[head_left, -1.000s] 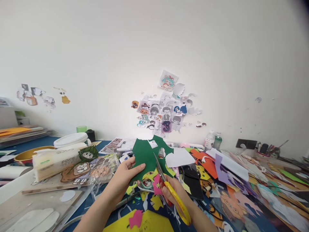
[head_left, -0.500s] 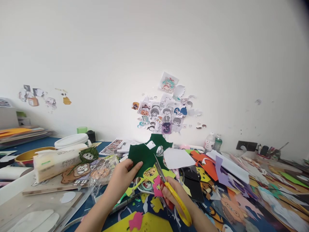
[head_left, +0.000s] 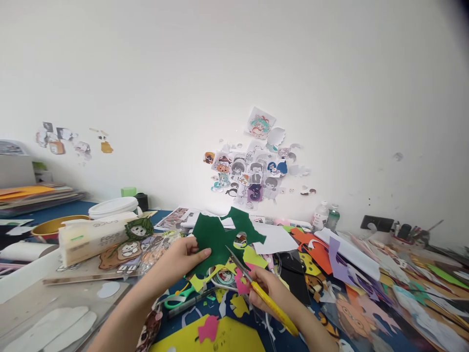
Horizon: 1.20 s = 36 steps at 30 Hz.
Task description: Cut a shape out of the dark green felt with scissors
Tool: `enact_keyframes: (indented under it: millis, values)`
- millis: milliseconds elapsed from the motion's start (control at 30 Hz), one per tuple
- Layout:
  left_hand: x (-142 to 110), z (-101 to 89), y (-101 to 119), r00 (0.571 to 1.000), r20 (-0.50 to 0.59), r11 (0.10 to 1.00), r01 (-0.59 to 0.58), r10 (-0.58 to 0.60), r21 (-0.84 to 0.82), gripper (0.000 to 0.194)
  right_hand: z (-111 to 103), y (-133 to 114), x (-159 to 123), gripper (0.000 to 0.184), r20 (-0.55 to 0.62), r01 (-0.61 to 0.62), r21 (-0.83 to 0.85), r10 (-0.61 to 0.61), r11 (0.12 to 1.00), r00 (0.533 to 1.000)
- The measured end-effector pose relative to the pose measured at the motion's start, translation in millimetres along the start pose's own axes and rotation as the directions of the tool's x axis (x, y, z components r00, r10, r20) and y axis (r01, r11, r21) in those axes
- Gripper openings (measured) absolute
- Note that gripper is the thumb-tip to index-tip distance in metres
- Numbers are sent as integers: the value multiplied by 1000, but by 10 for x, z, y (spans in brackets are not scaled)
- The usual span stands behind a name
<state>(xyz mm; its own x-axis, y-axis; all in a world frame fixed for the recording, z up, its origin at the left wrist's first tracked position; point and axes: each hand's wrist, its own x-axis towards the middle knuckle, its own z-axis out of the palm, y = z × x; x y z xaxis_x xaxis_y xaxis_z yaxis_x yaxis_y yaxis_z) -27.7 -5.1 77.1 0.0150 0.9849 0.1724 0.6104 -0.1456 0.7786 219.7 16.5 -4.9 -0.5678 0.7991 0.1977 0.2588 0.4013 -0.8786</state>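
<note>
My left hand pinches the left edge of a dark green felt-like sheet between thumb and fingers. The sheet is held up over the clutter, its outline cut into notches, with a hole in its right part. Yellow-handled scissors are in my right hand, fingers closed around the handle. Their blades point up and left, with the tips over the lower part of the sheet and nearly together. Whether the tips touch it I cannot tell. Yellow scraps and a pink scrap lie just below.
Green-handled scissors lie below my left wrist. A yellow sheet is nearest me, with a pink cutout on it. At left are a tissue pack and a white lid. Two bottles stand by the wall.
The green sheet has turned and tilted in my left hand, its right part now lower and farther right. The scissors have shifted slightly left and down. My view has moved a little.
</note>
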Motion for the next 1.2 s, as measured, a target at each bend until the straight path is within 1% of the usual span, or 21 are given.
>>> enact_keyframes:
  millis: [100, 167, 233, 300, 467, 633, 800, 900, 967, 1033, 1100, 1167, 1200]
  values:
    - [-11, -8, 3, 1000, 1, 998, -11, 11, 54, 44, -15, 57, 1, 35, -2, -15, -68, 15, 998, 1000]
    - [-18, 15, 2, 999, 39, 997, -19, 16, 76, 43, -11, 69, -1, 35, -6, -15, -88, 15, 996, 1000]
    - [-22, 45, -7, 995, 97, 998, -14, 8, 61, 43, -7, 55, -8, 36, -1, -17, -93, 17, 996, 1000]
    - [-22, 68, -22, 991, 132, 999, -14, 9, 41, 42, -12, 25, -20, 37, 6, -15, -107, 16, 994, 1000]
    - [-15, 75, -41, 990, 140, 999, -20, 16, 25, 41, -36, -36, -46, 39, 10, 30, -173, -29, 984, 1000]
    - [-19, 63, -39, 988, 147, 999, -43, 46, -21, 41, -32, -1, -36, 39, 18, 66, -139, -64, 988, 998]
    - [-39, 47, -46, 984, 166, 996, -61, 71, -66, 39, -21, 25, -12, 44, 56, 57, -94, -51, 994, 997]
    - [-64, 30, -7, 975, 214, 983, -24, 63, -180, 37, 1, 0, -4, 45, 56, 50, -62, -47, 997, 997]
    - [-73, 18, 23, 977, 207, 944, 18, 54, -329, 38, 22, -29, 3, 45, 27, 36, -7, -36, 999, 999]
    - [-69, 9, 35, 988, 153, 858, 52, 31, -512, 40, 41, -64, 12, 47, -31, 33, 56, -31, 998, 999]
    - [-56, 9, 25, 992, 122, 759, 58, 28, -649, 45, 55, -99, 19, 49, -86, 33, 116, -23, 993, 996]
    - [-47, 29, 6, 982, 155, 707, 36, 105, -706, 46, 63, -127, 22, 52, -112, 31, 155, -14, 987, 994]
    - [-46, 51, 0, 970, 187, 720, 21, 152, -694, 45, 66, -138, 22, 53, -120, 29, 163, -9, 986, 993]
